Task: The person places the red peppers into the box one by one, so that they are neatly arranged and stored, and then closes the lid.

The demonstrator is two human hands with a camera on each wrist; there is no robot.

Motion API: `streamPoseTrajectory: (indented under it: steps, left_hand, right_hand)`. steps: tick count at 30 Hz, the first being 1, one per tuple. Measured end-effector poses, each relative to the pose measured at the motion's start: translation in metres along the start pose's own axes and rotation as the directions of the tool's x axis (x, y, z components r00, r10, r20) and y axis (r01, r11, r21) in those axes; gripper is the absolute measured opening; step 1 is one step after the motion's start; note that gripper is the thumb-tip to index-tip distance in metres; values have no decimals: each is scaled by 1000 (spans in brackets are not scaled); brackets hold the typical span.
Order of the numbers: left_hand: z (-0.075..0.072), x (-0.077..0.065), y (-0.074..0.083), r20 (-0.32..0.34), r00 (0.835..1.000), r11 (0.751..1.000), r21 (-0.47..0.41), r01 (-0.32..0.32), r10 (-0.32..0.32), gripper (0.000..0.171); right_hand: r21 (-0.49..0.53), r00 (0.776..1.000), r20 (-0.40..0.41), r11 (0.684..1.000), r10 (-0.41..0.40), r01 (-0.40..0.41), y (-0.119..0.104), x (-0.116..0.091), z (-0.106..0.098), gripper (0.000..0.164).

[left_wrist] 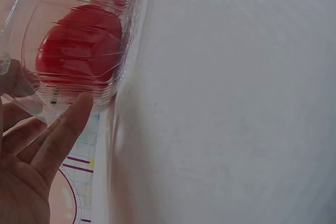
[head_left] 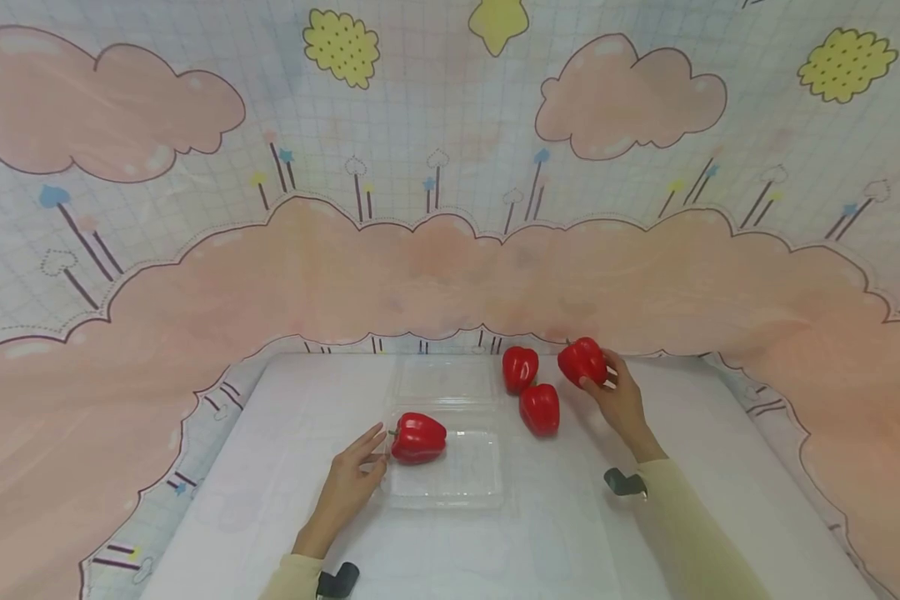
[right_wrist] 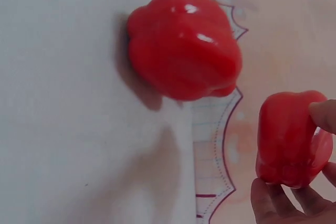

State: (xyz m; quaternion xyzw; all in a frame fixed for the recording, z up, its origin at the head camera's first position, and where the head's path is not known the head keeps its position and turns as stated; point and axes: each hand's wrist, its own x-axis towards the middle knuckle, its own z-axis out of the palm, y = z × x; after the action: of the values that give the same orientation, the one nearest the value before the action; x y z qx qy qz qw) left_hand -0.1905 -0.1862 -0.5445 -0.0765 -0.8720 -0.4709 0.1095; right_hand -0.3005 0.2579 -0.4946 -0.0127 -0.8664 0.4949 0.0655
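Observation:
A red bell pepper [head_left: 582, 362] is held in my right hand [head_left: 624, 404], thumb on one side and fingers on the other, at the table's back right. In the right wrist view, the held pepper [right_wrist: 291, 137] appears beside another pepper [right_wrist: 184, 45]. A clear plastic clamshell box [head_left: 480, 503] lies with its lid [head_left: 446, 379] folded back. Inside its left part sits one bell pepper [head_left: 418, 438], stem toward the left. My left hand [head_left: 348, 482] is at the box's left side, its extended fingers [left_wrist: 65, 135] against the ribbed plastic wall.
Two more red peppers, a farther one [head_left: 520, 369] and a nearer one [head_left: 540, 409], lie to the right of the box. A white cover [head_left: 570, 533] spreads over the table. Behind it hangs a cloud-patterned cloth [head_left: 450, 275].

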Motion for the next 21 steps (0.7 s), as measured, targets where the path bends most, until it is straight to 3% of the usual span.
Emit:
streamPoseTrajectory:
  steps: [10,21]
  left_hand:
    - [-1,1,1,7,1000,1000,-23,1,-1,44]
    - [-1,1,3,8,1000,1000,0,15,-15,44]
  right_hand:
    - [52,1000,-19,999,7,-6,-21,-11,0,75]
    - [74,997,-11,994,-79,80,-40,-27,2,78]
